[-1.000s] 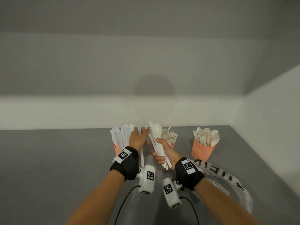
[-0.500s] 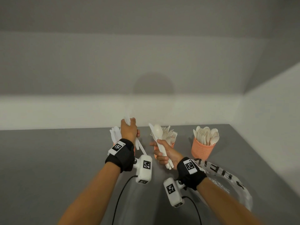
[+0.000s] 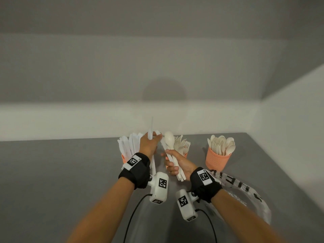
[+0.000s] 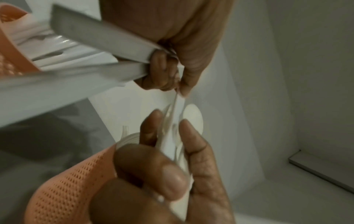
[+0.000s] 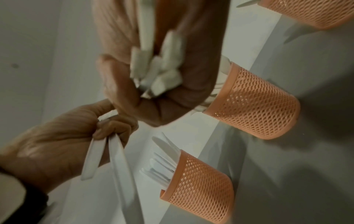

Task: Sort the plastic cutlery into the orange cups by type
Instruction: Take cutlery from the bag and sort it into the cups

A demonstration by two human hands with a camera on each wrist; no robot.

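Observation:
Three orange mesh cups stand in a row at the back of the grey table: a knife cup [image 3: 124, 158] on the left, a fork cup [image 3: 186, 154] in the middle and a spoon cup [image 3: 218, 159] on the right. My right hand [image 3: 171, 162] grips a bundle of mixed white cutlery [image 3: 173, 160] in front of the fork cup, a spoon [image 3: 169, 139] standing out on top. My left hand [image 3: 157, 137] holds white knives [image 3: 151, 128], one pointing up, and its fingertips [image 4: 182, 89] pinch a piece at the top of that bundle. The knife cup [image 5: 201, 189] is partly hidden behind my left wrist.
A clear plastic bag [image 3: 245, 190] with black lettering lies on the table at the right, behind my right forearm. White walls close the table at the back and on the right. Cables hang from both wrist cameras.
My left hand went left and up over the knife cup, then came back right to the bundle, still holding knives. My right hand has stayed almost still with the bundle.

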